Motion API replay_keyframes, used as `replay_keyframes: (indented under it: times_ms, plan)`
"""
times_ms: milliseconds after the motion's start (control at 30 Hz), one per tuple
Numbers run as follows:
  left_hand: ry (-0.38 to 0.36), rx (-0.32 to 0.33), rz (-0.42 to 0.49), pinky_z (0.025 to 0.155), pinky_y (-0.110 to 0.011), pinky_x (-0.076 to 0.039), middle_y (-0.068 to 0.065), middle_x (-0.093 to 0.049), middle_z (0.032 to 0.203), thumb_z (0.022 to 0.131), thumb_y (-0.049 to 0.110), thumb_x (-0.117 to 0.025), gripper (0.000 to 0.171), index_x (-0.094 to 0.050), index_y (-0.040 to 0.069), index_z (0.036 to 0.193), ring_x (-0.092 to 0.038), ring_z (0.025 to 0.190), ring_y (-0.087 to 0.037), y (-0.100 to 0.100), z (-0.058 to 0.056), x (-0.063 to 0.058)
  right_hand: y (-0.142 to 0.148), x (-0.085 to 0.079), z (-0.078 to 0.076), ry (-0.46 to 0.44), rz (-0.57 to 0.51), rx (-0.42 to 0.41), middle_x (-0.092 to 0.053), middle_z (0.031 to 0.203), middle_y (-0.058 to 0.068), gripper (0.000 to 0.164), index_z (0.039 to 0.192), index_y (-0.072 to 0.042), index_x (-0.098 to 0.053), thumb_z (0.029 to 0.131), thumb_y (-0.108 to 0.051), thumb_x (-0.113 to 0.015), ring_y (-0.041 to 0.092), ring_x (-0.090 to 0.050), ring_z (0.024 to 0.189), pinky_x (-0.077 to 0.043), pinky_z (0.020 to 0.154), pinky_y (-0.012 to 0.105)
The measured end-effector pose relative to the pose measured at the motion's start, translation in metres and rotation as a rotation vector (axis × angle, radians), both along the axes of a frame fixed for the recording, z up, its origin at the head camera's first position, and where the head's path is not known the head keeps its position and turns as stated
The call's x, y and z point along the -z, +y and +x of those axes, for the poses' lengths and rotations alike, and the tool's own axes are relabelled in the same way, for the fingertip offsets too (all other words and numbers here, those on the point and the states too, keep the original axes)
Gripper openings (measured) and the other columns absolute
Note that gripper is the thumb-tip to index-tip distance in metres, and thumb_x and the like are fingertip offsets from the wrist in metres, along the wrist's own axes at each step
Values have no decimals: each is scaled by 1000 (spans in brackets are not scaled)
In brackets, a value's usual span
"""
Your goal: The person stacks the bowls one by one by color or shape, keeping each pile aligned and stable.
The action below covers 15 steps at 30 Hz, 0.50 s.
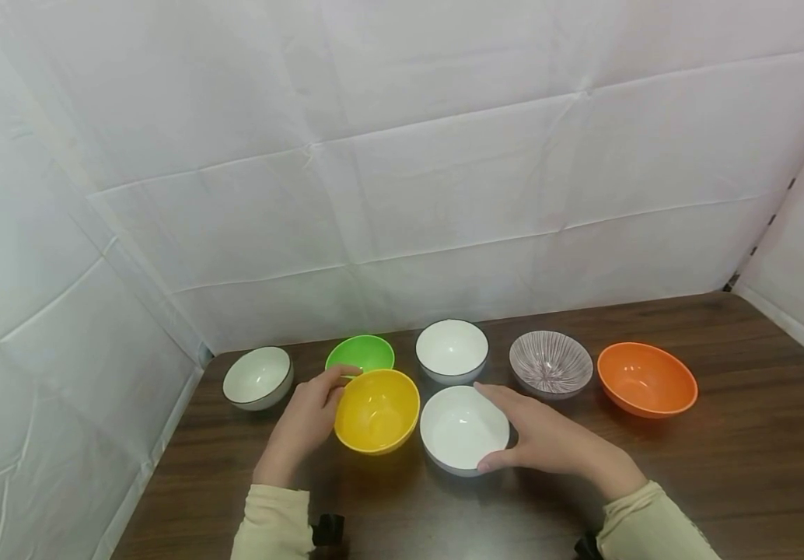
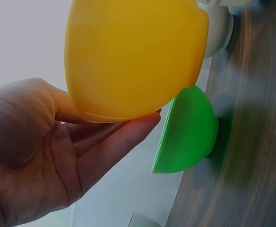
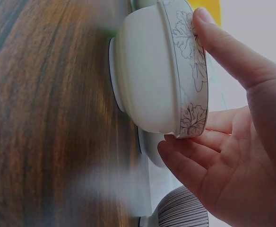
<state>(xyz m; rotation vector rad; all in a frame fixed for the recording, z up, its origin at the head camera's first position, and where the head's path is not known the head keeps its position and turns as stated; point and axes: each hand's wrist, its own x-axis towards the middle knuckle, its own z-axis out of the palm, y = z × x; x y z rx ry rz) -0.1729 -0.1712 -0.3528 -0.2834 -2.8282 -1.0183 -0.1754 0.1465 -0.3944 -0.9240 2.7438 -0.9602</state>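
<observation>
My left hand [image 1: 306,418] holds a yellow bowl [image 1: 377,412] by its left side. In the left wrist view this yellow bowl [image 2: 135,56] is off the table, with a green bowl [image 2: 190,132] just beyond it. To its right, my right hand [image 1: 549,437] grips a white bowl [image 1: 463,428] from the right, thumb at the near rim and fingers at the far side. Leaf drawings band the outside of that white bowl [image 3: 147,71] in the right wrist view. Whether its foot touches the table I cannot tell.
Along the back of the dark wooden table [image 1: 759,435] stand a pale dark-rimmed bowl [image 1: 258,379], the green bowl [image 1: 363,354], another white bowl [image 1: 451,348], a purple-striped bowl [image 1: 550,363] and an orange bowl [image 1: 647,379]. White cloth walls [image 1: 444,194] enclose the back and sides.
</observation>
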Motion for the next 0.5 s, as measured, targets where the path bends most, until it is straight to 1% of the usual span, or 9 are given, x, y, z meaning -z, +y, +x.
replay_keyframes:
  times_ms: [267, 500]
  plan:
    - [0, -32, 41, 81, -47, -58, -14, -70, 107, 96, 3, -52, 26, -62, 8, 119, -62, 85, -22, 4, -1, 1, 0, 2, 0, -12, -15, -15, -44, 143, 19, 108, 145, 1, -34, 67, -62, -73, 33, -45, 125, -43, 101, 60]
    - [14, -39, 66, 81, -47, -57, -15, -69, 108, 96, 3, -53, 26, -62, 6, 120, -59, 82, -23, 9, -3, 1, -1, 3, 0, -21, -32, -17, -40, 145, 20, 110, 146, 1, -30, 67, -60, -75, 32, -43, 126, -41, 103, 60]
